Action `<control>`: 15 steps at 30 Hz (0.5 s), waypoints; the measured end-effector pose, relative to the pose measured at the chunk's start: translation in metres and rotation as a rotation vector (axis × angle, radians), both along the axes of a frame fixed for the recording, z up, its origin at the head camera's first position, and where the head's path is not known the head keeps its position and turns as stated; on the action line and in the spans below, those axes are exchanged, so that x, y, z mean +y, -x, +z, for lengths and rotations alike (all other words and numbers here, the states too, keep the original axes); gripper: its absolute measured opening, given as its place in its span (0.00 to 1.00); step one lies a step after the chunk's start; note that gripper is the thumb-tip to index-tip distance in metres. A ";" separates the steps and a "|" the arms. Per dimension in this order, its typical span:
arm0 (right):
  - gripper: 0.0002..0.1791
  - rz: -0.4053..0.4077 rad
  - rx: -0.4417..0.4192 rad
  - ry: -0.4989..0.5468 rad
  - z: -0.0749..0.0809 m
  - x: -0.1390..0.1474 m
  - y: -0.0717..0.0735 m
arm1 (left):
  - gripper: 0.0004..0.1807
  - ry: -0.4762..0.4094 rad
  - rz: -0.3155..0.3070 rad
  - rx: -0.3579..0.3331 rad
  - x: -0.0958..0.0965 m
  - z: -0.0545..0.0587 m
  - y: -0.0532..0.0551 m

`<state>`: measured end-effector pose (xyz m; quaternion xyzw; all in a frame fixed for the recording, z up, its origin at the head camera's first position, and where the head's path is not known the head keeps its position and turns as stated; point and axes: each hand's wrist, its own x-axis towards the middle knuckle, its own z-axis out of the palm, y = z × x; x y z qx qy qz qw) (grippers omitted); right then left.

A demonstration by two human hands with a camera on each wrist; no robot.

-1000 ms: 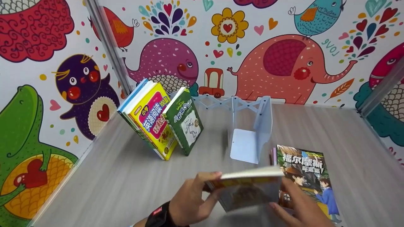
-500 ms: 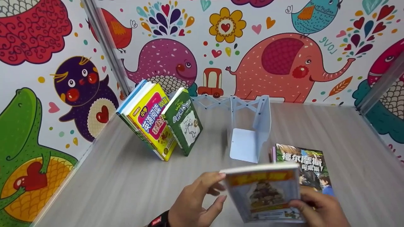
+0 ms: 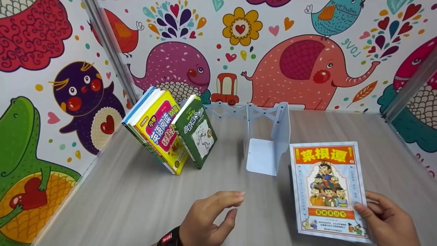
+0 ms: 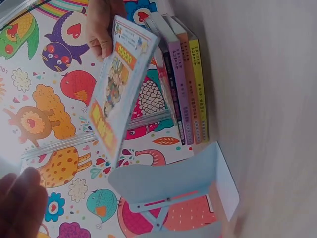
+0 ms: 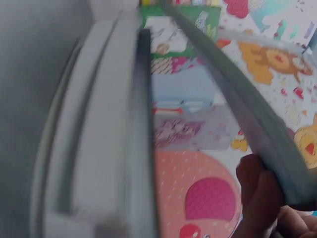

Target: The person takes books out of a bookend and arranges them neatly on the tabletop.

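Observation:
In my right hand (image 3: 389, 218) is a pale-blue book (image 3: 327, 218) with an orange title band and cartoon figures, pinched at its right edge with the thumb on the cover. The head view has it over the book stack on the right, nearly hiding it. Seen from the left wrist, that book stack (image 4: 184, 84) shows dark, purple, orange and yellow spines, with a gap to the held book. My left hand (image 3: 210, 218), wearing a black wristband, hovers above the table with fingers loosely bent and nothing in them.
A pale-blue expandable bookend (image 3: 261, 155) stands at the back middle, its lattice reaching left. Leaning at its left part are a green book (image 3: 196, 133), a yellow book (image 3: 160, 130) and others behind. Cartoon-printed walls (image 3: 273, 68) border the grey wooden table (image 3: 112, 205).
The pale-blue book has passed from both hands to the right hand alone. It has moved right, over the stack, its cover now facing up. My left hand has let go of it.

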<state>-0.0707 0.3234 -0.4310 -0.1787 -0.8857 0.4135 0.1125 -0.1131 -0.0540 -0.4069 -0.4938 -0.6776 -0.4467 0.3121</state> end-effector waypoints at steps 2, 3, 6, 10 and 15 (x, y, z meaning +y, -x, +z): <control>0.28 -0.044 -0.049 0.012 -0.004 0.005 0.001 | 0.20 0.012 0.005 -0.007 0.000 -0.001 0.001; 0.29 -0.064 -0.075 0.023 -0.005 0.008 0.002 | 0.20 0.020 0.010 -0.013 0.000 -0.002 0.001; 0.33 -0.115 -0.146 0.052 -0.010 0.015 0.005 | 0.22 0.047 0.026 -0.035 -0.001 -0.007 0.002; 0.40 -0.159 -0.226 0.030 -0.012 0.023 0.011 | 0.22 0.089 0.047 -0.081 -0.003 -0.013 0.003; 0.43 -0.088 -0.289 -0.154 -0.009 0.032 0.015 | 0.23 0.145 0.089 -0.122 -0.003 -0.014 0.005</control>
